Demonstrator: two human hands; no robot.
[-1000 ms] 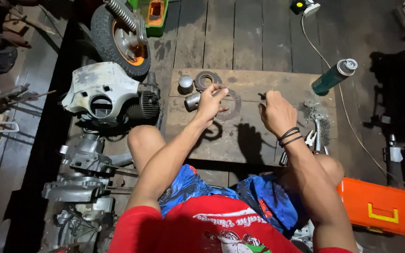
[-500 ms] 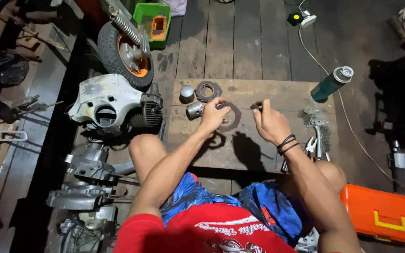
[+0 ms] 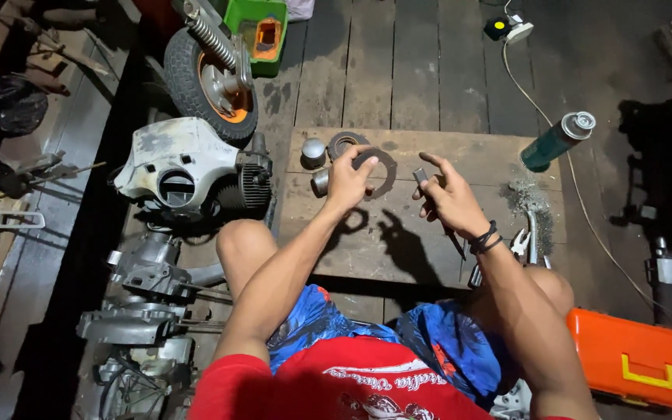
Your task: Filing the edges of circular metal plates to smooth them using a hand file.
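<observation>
The wooden board [image 3: 429, 249] lay flat on the plank floor, with a small engine [image 3: 188, 175] just to its left; over the board the left hand [image 3: 348, 183] pinched a flat metal ring [image 3: 379, 173] by its near edge, face tilted up; the right hand [image 3: 449, 198] was closed round a thin tool [image 3: 421, 177], tip pointing left at the ring, just beside it; a spare ring [image 3: 345, 142] rested behind.
</observation>
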